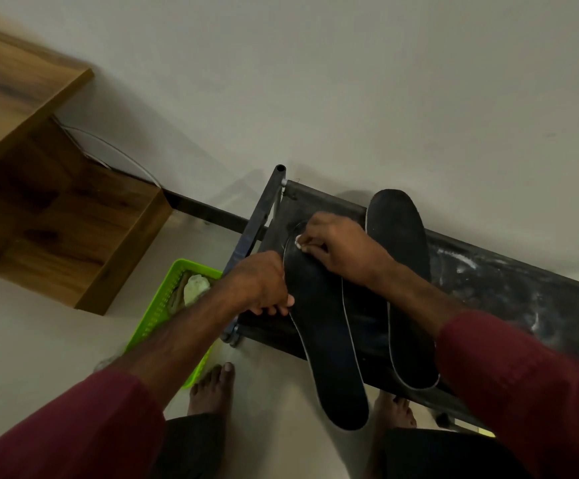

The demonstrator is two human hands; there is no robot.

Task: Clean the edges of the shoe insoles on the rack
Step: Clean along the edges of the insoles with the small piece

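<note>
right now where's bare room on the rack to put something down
Free: the rack top right of the right insole. Crowded: the left end, where the left hand holds the left insole and the right hand pinches a white wad on it.

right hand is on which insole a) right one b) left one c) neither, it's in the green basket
b: the right hand pinches a small white piece against the far rim of the left insole, which the left hand holds.
</note>
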